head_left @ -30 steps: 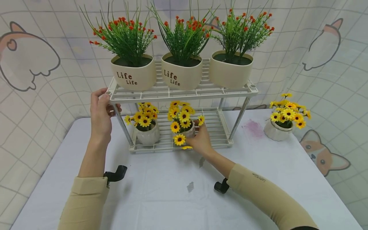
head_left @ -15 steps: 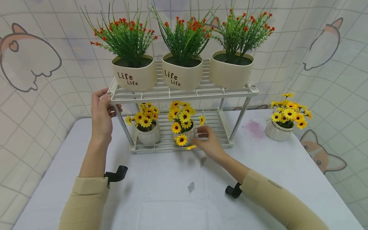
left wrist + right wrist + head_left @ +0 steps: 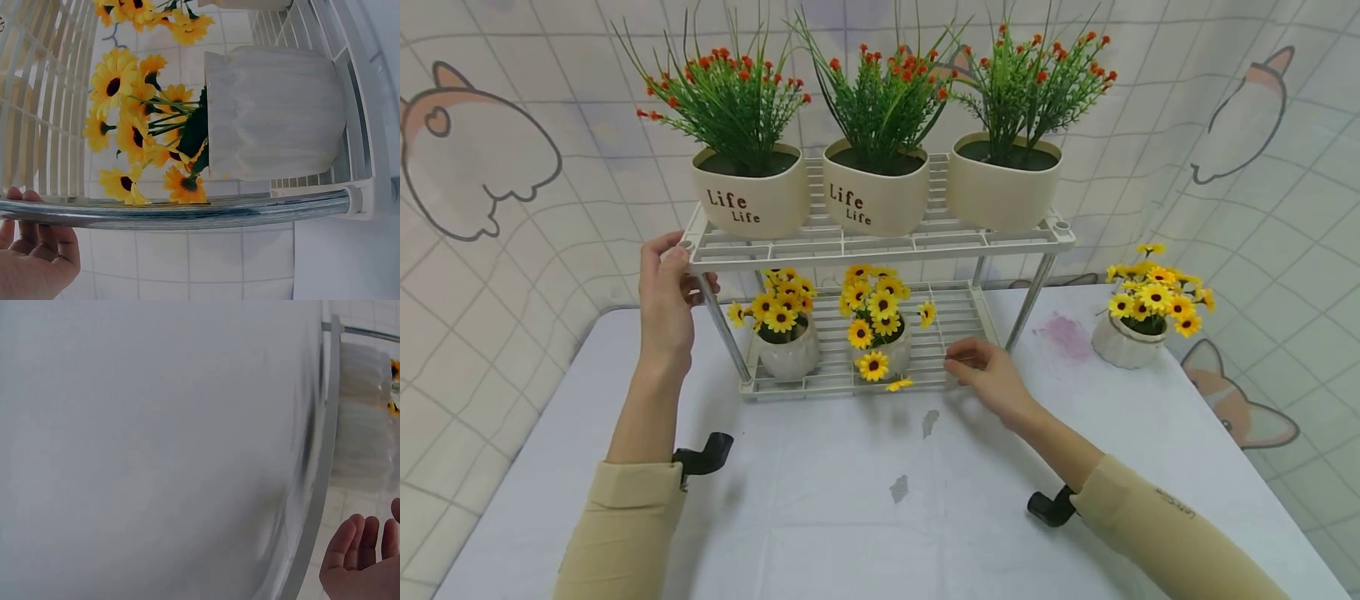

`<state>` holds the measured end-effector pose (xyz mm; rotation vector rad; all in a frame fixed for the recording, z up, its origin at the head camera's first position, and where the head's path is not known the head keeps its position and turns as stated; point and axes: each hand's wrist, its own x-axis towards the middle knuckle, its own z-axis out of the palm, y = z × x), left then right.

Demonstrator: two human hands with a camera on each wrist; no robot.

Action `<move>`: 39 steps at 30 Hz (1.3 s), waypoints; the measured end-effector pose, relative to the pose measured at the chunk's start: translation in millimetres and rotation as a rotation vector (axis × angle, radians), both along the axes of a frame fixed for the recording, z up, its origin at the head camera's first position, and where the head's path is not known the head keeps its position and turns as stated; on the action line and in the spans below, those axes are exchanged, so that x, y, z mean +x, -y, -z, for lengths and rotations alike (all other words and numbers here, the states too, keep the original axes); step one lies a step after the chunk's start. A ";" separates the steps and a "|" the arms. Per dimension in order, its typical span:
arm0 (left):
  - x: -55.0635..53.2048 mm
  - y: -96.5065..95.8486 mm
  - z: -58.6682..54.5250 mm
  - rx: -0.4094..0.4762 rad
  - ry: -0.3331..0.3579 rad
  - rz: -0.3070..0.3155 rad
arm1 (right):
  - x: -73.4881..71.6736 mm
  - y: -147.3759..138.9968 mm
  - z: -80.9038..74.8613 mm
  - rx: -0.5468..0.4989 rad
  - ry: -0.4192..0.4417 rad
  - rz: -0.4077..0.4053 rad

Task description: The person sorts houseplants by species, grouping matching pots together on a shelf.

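A two-tier white rack (image 3: 880, 257) with metal posts stands on the table. My left hand (image 3: 667, 308) grips its upper left front corner, thumb on top; in the left wrist view the curled fingers (image 3: 47, 240) are at the metal post. Loosely curled and holding nothing, my right hand (image 3: 992, 375) hovers by the lower shelf's front right part. To its left, on that shelf, stands a pale pot of yellow flowers (image 3: 895, 354), one bloom hanging past the front edge. A similar flower pot (image 3: 787, 358) occupies the shelf's left end.
Three cream planters with red-flowered greenery line the upper shelf: a left planter (image 3: 752, 200), a middle planter (image 3: 876, 196) and a right planter (image 3: 1003, 190). Another yellow-flower pot (image 3: 1127, 342) stands on the white tablecloth (image 3: 820, 517) right of the rack. A patterned curtain (image 3: 1225, 50) hangs behind.
My right hand has let go of the middle yellow-flower pot and moved right, away from it. The pot stays on the lower shelf. My left hand keeps its grip on the rack corner.
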<state>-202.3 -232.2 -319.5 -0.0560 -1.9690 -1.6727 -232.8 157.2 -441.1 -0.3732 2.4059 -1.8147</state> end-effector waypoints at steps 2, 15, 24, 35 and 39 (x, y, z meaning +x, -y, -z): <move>-0.3 0.1 -0.2 0.000 0.002 -0.003 | -0.7 -6.7 -2.2 -0.010 0.007 0.023; -0.1 -0.5 -0.7 0.017 0.001 0.010 | -5.6 -31.5 -5.3 -0.072 0.052 0.067; 1.1 0.0 0.0 0.004 0.001 -0.001 | -3.1 -38.2 -4.1 -0.064 0.043 0.066; 0.6 -0.6 -0.5 0.007 -0.001 -0.003 | 3.5 -50.5 -7.7 -0.107 -0.015 0.211; 0.1 -0.9 -0.1 0.012 -0.003 0.002 | 0.8 -62.2 -9.0 -0.171 0.010 0.338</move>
